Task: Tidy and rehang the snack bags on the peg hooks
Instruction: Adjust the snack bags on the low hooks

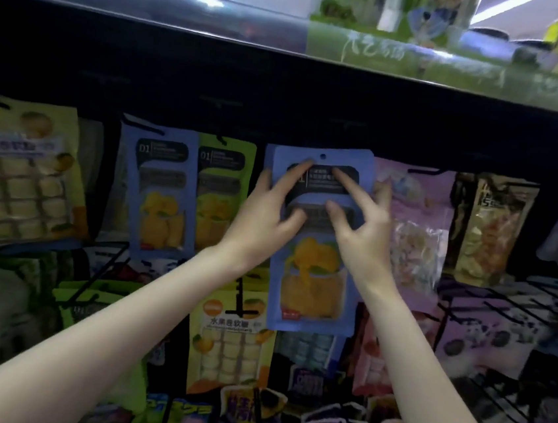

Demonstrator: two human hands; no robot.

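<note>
A blue snack bag with orange fruit pictured on it is held upright in front of the dark peg wall, its hang hole at the top centre. My left hand grips its left edge, with the index finger and thumb on the front and the other fingers behind. My right hand grips its right side the same way, fingers spread over the black label. An identical blue bag hangs to the left beside a green bag. The peg behind the held bag is hidden.
A yellow-green bag hangs far left; pink and tan bags hang to the right. Lower rows hold more bags on black wire pegs that stick out. A glossy shelf edge runs overhead.
</note>
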